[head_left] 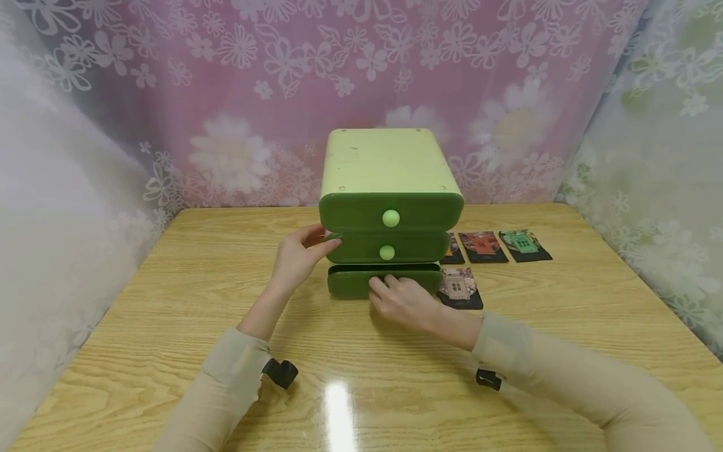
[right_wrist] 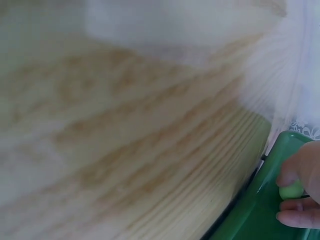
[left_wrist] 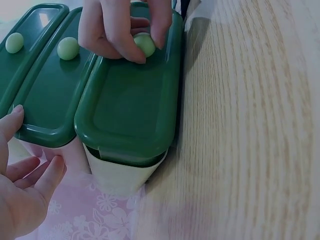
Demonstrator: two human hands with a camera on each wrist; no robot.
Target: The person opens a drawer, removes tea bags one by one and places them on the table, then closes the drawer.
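Note:
A small drawer cabinet (head_left: 384, 160) with a pale green body and three dark green drawer fronts stands on the table. My left hand (head_left: 295, 258) grips its left side, thumb on the front edge of the middle drawer (head_left: 358, 249) and fingers against the side wall. At the bottom drawer (head_left: 346, 286), my right hand (head_left: 405, 302) pinches the round light green knob (left_wrist: 145, 45). That drawer sits slightly pulled out, with a dark gap along its top edge. The top drawer (head_left: 350, 212) and the middle one look closed.
Right of the cabinet lie several flat printed packets: a red one (head_left: 484, 247), a green one (head_left: 525, 244), a pinkish one (head_left: 460, 288) near the bottom drawer, and one partly hidden behind the cabinet. Flowered curtains (head_left: 226, 94) border the wooden table (head_left: 226, 276).

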